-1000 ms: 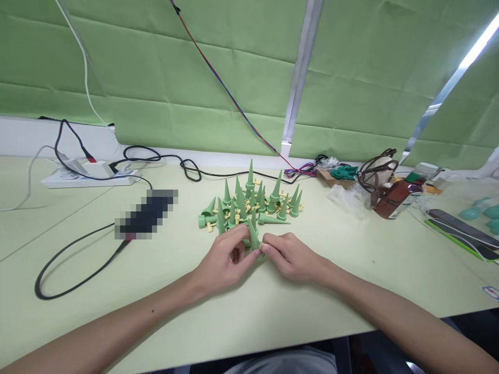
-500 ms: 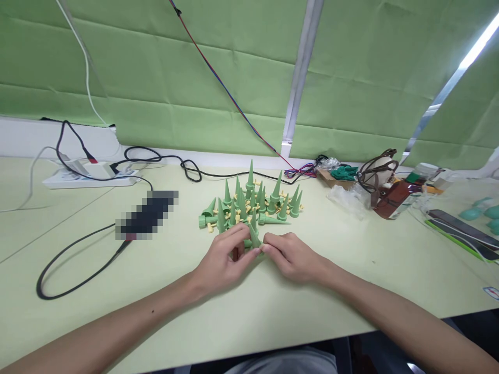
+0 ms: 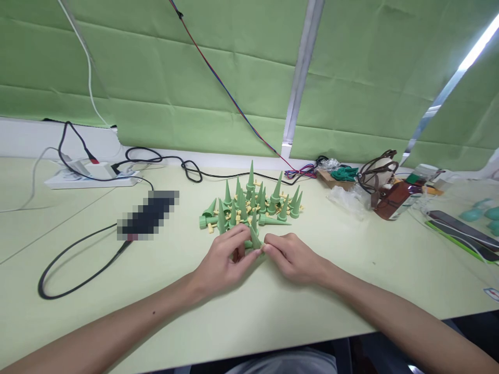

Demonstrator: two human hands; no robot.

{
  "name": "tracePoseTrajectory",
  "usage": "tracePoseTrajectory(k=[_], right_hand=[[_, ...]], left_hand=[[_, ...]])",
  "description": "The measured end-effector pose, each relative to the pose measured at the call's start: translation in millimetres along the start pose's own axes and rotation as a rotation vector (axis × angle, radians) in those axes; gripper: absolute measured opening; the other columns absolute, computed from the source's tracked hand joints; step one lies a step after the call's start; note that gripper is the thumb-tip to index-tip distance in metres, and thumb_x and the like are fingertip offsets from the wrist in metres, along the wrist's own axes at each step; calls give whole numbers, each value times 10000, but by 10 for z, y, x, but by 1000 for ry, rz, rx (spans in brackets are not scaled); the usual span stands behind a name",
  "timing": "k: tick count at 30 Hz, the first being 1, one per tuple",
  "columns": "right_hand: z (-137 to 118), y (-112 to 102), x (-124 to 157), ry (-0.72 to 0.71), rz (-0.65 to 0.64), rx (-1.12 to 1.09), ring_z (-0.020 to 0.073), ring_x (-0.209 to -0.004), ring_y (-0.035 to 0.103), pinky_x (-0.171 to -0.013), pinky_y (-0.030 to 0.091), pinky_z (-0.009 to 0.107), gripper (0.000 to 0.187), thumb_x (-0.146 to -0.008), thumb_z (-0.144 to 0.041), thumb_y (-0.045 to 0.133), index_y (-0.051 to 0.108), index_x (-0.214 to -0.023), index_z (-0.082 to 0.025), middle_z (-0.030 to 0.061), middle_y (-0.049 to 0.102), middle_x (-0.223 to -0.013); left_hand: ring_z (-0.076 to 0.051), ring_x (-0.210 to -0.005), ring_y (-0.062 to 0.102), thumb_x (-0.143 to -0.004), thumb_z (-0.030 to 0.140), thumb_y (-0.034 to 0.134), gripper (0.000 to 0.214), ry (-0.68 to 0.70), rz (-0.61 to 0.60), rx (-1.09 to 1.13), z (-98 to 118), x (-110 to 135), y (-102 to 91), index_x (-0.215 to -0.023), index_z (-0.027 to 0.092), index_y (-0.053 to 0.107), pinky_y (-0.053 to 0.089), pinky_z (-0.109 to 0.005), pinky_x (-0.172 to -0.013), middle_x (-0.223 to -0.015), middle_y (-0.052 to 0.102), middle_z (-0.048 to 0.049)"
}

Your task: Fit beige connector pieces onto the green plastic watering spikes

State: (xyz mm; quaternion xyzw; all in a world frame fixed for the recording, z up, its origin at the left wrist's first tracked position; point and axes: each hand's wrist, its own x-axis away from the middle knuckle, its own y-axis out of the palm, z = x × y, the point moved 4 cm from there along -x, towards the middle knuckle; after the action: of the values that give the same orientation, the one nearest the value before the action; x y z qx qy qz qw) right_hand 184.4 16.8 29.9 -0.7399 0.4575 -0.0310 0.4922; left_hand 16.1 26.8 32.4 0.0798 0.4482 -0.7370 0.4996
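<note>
The pale green surface [image 3: 351,280] is carrying everything, and the cluster of green cone spikes [image 3: 251,205] near its middle is serving as the landmark here. Well to the left of the cluster a white power strip [image 3: 89,176] is lying by the wall, and a black cable [image 3: 78,259] is looping between the strip and the near edge. Well to the right of the cluster a brown bag [image 3: 390,195] is sitting among clutter (too jumbled to name piece by piece). Just in front of the cluster the left hand [image 3: 220,262] and the right hand [image 3: 292,257] are meeting, both resting on the surface. Between them a single green cone [image 3: 255,240] is tilting point-up toward the cluster, and the fingers of both hands are closing on its lower end, pinching it from either side.
</note>
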Motion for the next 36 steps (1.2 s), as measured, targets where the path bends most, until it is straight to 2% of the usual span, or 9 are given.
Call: tracePoseTrajectory(k=[19,28,36], right_hand=[[-8,-2,-1,-9,11,-28,100,-523,259,-566,212,258,317,-1053,-245,381,277,-754,-221,-70,282,-619],[14,19,-3,23,-28,-22,106,-540,273,-582,215,264,310,-1062,-246,366,291,-763,-219,-66,284,-627],[32,29,-12,28,-47,-12,106,-545,272,-589,214,265,303,-1063,-242,365,299,-769,-218,-67,279,-630]], left_hand=[[-98,-600,443,-944,213,605,76,25,-9,-16,-5,21,1,-880,171,611,384,-218,-508,-746,451,21],[-104,-621,467,-938,247,611,199,-30,-41,-10,-72,20,28,-767,170,542,383,-208,-504,-721,455,20],[-104,-617,459,-931,267,611,214,-75,-73,22,-104,16,62,-758,171,527,373,-214,-500,-719,452,24]])
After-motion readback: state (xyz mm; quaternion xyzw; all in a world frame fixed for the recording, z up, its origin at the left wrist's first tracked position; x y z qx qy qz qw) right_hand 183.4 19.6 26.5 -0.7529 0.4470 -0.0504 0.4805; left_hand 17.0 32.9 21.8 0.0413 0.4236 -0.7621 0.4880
